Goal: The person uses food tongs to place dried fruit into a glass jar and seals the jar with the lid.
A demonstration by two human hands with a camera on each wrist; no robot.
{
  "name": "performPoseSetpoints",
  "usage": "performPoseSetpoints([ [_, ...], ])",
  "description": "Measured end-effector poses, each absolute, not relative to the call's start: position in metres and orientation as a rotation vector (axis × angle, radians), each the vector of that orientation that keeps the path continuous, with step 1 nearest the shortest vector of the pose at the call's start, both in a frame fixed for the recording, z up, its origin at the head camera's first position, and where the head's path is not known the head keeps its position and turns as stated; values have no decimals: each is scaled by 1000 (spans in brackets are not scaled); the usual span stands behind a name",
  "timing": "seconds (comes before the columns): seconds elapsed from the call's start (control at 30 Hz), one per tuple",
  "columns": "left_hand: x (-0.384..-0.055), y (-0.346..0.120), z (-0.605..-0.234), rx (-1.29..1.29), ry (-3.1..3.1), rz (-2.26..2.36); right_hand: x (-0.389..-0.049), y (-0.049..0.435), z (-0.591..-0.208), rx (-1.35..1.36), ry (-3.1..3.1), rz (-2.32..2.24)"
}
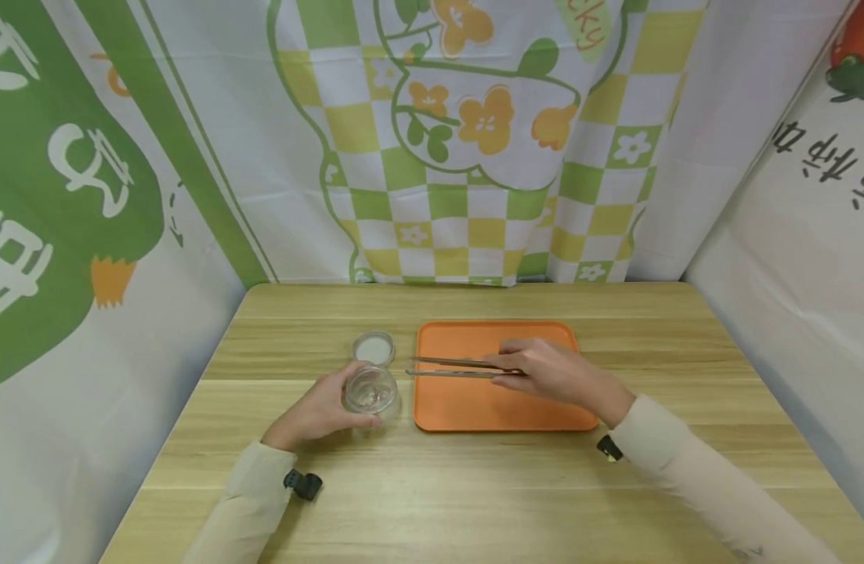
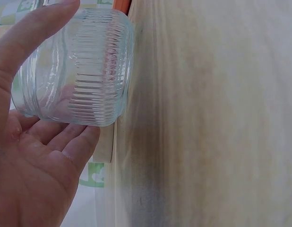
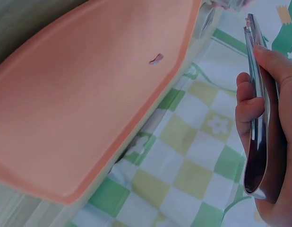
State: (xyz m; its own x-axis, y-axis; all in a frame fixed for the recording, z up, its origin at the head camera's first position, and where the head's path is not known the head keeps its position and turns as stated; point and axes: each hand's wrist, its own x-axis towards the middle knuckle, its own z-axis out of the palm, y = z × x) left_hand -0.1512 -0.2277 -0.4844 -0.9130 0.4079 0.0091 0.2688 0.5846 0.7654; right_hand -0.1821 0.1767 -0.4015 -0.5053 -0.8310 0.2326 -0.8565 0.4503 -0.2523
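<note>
A clear glass jar (image 1: pixel 371 390) with ribbed sides is gripped by my left hand (image 1: pixel 326 407), thumb on one side and fingers on the other. Something small and reddish shows through its glass in the left wrist view. My right hand (image 1: pixel 544 372) holds a pair of metal tongs (image 1: pixel 460 366) over the orange tray (image 1: pixel 502 415), their tips pointing left, slightly apart, close to the jar. A small dark pinkish piece (image 3: pixel 156 59) lies on the tray in the right wrist view. I cannot tell whether the tongs' tips pinch anything.
Just behind the jar, a round clear-rimmed lid (image 1: pixel 373 349) lies on the wooden table (image 1: pixel 474 493), left of the tray. A checked green and yellow cloth (image 1: pixel 460 211) hangs at the table's far edge, with printed cloths on both sides.
</note>
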Motion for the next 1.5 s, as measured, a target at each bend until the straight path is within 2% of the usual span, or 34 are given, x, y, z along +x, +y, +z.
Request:
performPoseSetpoints([
  [0.83,-151,-228,-483,532,2655,1197,-190,129,-409,1688,-2509,463],
  [1.13,-151,-228,-483,557,2652,1213,-190,135,-412,1632,-2552,494],
  [1.5,-153,-229,-487,547,2659,1191,-193,170,-412,1530,-2584,574],
])
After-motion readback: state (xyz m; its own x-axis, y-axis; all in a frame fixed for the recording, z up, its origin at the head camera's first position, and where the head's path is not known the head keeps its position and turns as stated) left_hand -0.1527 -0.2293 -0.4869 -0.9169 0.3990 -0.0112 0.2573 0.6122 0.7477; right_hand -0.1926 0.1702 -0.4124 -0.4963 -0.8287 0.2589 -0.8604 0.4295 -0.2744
